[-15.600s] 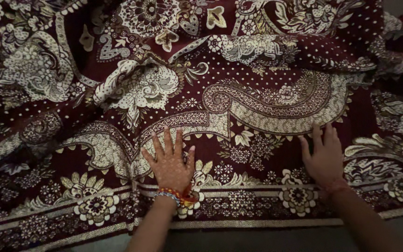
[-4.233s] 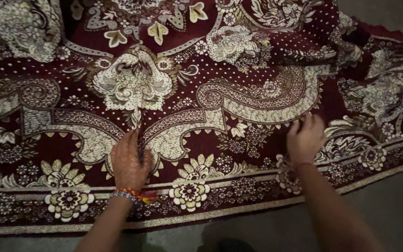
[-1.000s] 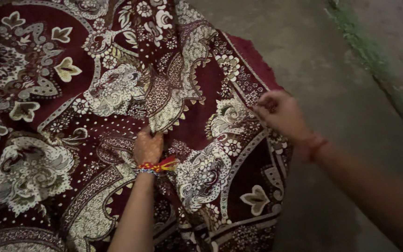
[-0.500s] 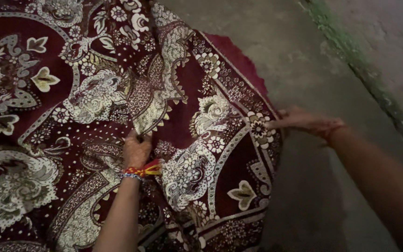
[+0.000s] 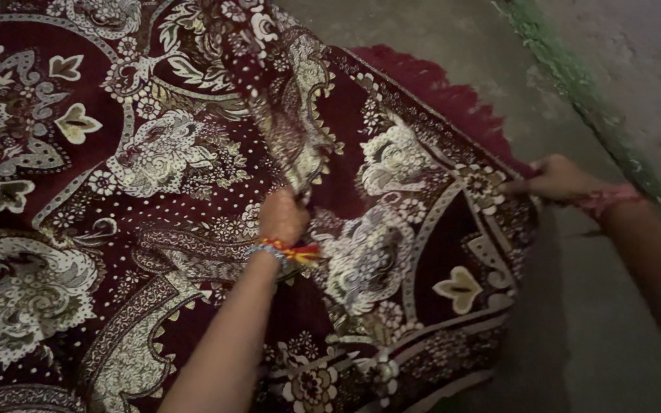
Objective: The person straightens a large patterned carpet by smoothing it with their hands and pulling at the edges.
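Concrete floor; rumpled maroon floral blanket

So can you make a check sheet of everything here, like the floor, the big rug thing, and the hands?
Surface: bare grey concrete floor, rough and stained.
Job's things: dark red woven cloth with cream flower patterns, spread out, a raised fold near the middle, red fringe along its far edge.
Clutter: nothing seen.
Grippers: left hand fisted on the raised fold, bead and thread bracelets on its wrist; right hand gripping the cloth's patterned border, red thread on its wrist.
Cables: nothing seen.
Surroundings: green-stained strip running along the floor's far right.
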